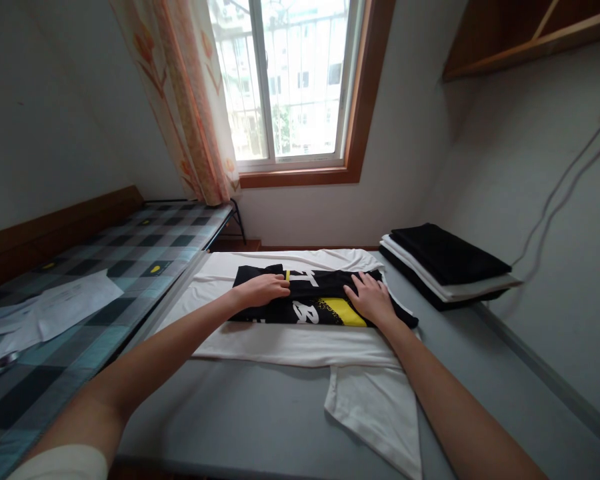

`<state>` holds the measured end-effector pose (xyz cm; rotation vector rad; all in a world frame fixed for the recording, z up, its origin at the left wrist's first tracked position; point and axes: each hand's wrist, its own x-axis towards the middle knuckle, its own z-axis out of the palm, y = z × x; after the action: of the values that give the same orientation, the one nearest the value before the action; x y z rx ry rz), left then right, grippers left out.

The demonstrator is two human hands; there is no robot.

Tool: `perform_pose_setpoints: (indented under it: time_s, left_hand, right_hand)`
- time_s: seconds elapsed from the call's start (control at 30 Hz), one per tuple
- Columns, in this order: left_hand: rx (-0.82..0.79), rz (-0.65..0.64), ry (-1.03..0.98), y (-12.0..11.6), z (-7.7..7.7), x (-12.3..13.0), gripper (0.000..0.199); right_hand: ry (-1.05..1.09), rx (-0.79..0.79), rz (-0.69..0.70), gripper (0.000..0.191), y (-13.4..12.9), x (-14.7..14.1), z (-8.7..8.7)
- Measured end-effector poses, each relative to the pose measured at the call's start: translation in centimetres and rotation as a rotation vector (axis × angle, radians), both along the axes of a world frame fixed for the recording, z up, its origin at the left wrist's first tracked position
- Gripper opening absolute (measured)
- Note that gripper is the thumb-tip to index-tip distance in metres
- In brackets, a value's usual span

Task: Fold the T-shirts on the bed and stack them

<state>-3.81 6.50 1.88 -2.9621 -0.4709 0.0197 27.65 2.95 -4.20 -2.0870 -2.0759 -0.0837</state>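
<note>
A black T-shirt (310, 311) with white lettering and a yellow patch lies folded over in a narrow band. It rests on a white T-shirt (275, 345) spread across the grey table, one sleeve hanging toward me at the front right. My left hand (263, 289) lies on the left part of the black shirt, fingers close together and pointing right. On its right part rests my right hand (371, 297), palm down with fingers spread over the folded layer. Both hands press on the cloth; neither visibly grips it.
A stack of folded black and white clothes (450, 257) sits at the right by the wall. At the left is a checked mattress (175, 243) with papers (63, 313) on it. A curtain (190, 120) hangs by the window; a wooden shelf (540, 50) is up right.
</note>
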Motion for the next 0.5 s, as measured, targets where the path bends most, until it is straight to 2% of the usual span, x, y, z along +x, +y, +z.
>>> perform_pose_setpoints:
  time_s: [0.13,0.3,0.4,0.5]
  left_hand:
    - [0.023,-0.022,-0.009,-0.5,-0.5,0.2,0.023]
    - [-0.001,0.020,-0.040,-0.9,-1.3,-0.6,0.024]
    - [0.011,0.092,-0.096,-1.4,-1.5,-0.9,0.025]
    - [0.078,0.239,-0.226,-1.8,-1.9,-0.9,0.033]
  right_hand:
    - [0.003,-0.005,0.004,0.056,0.0,0.0,0.0]
    - [0.000,-0.005,0.005,0.056,0.1,0.0,-0.2]
    - [-0.006,0.020,0.008,0.054,0.0,0.0,-0.1]
    - [-0.031,0.107,0.019,0.054,-0.3,-0.2,0.2]
